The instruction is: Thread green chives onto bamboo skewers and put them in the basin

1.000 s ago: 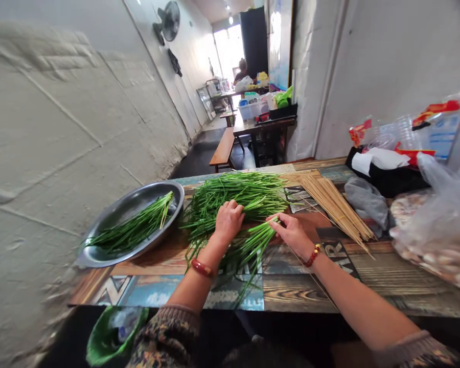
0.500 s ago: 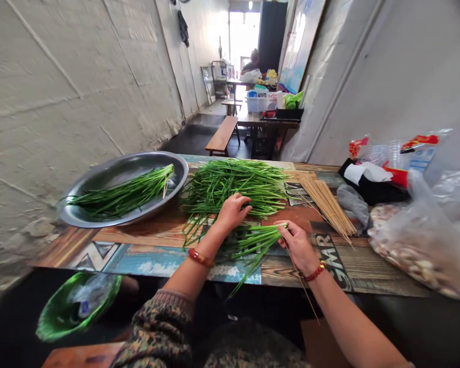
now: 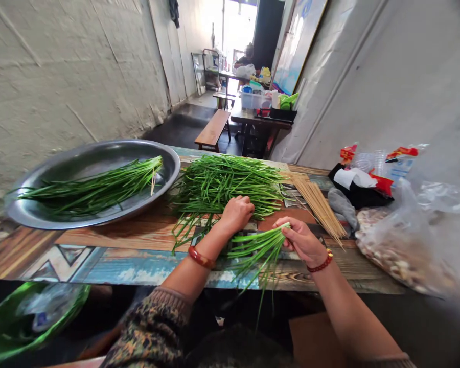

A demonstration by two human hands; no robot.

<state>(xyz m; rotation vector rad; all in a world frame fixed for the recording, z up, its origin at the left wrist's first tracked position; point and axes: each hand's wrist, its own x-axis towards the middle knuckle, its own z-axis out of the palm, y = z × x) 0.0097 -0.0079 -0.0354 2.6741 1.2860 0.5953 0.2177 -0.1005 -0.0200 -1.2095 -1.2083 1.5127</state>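
My right hand pinches a small bunch of garlic chives by the pale ends, the green leaves trailing left and over the table's front edge. At the near side of a large garlic chive pile, my left hand has its fingers curled closed on chives; the fingertips are partly hidden. Several bamboo skewers lie fanned out to the right of the pile. To the left, a metal basin holds more chives, with a skewer through their pale ends.
A clear plastic bag of pale, mottled pieces stands at the right, near a black bag. Below the table's left front is a green-lined bin. Beyond are a bench, another table and a person.
My left hand's fingers have curled closed at the pile. The skewer that hung below my right hand no longer shows. The view has shifted, bringing more of the basin into sight.
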